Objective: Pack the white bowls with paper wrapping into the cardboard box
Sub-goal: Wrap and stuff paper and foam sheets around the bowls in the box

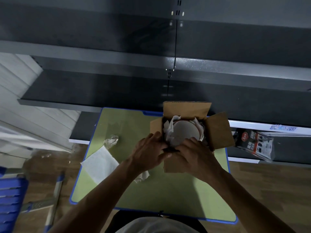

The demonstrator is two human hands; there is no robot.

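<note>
A person's left hand [151, 152] curls its fingers round the near-left rim of an open cardboard box [218, 132] at the far right of a green table [168, 190], while the right hand [195, 153] bends its fingers over the near rim, tips hidden, so whether they pinch paper or cardboard cannot be told. Inside the box a white bowl [185, 132] sits upside down, with paper wrapping [170, 130] bunched round it. A flat paper sheet [99, 163] and a crumpled wad [111, 140] lie to the left on the table, with dark shelving [101, 88] beyond.
</note>
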